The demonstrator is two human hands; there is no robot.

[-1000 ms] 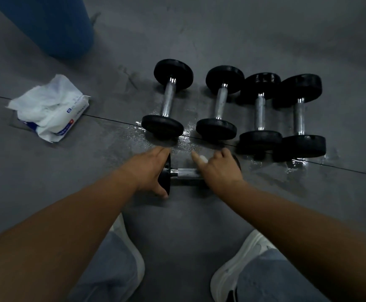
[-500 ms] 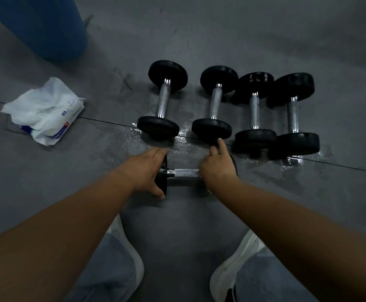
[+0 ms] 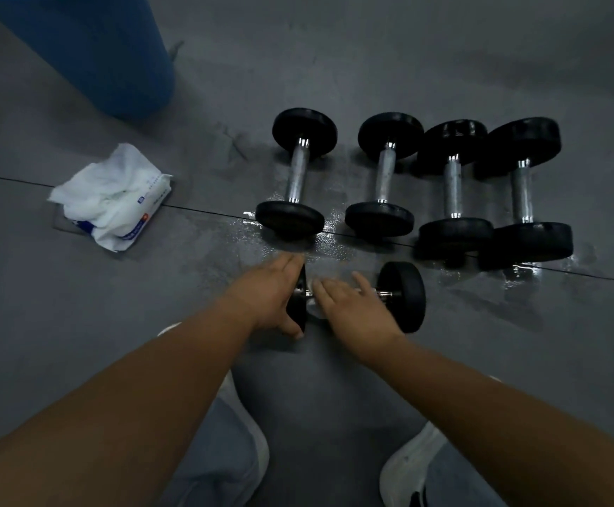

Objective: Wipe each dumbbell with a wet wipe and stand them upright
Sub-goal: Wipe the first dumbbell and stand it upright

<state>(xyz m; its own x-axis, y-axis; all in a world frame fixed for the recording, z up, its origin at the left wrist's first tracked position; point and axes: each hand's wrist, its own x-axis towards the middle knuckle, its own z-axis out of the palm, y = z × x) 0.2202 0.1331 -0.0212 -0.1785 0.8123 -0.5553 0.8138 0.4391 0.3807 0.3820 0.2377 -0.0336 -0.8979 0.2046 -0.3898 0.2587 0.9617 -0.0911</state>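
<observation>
On grey floor [image 3: 444, 49], head view: near dumbbell [image 3: 402, 296] lies crosswise between hands. Left hand [image 3: 269, 298] grips its left plate, fingers over top rim, thumb under. Right hand [image 3: 353, 305] rests on handle, fingers straight and blurred, pressing wet wipe [image 3: 313, 311] against bar. Just behind, row of four dumbbells [image 3: 384, 173] lies flat, handles pointing away, wet patches by near plates. Wipe pack [image 3: 115, 199] well left; blue cylinder [image 3: 97, 49] beyond it.

a grey floor [image 3: 444, 49], crossed by a thin dark seam [image 3: 5, 178], with shiny wet patches [image 3: 521, 276] on the right. a big blue cylinder [image 3: 89, 49] stands top left. white shoes [image 3: 404, 466] and pale jeans [image 3: 210, 470] show at the bottom edge.
</observation>
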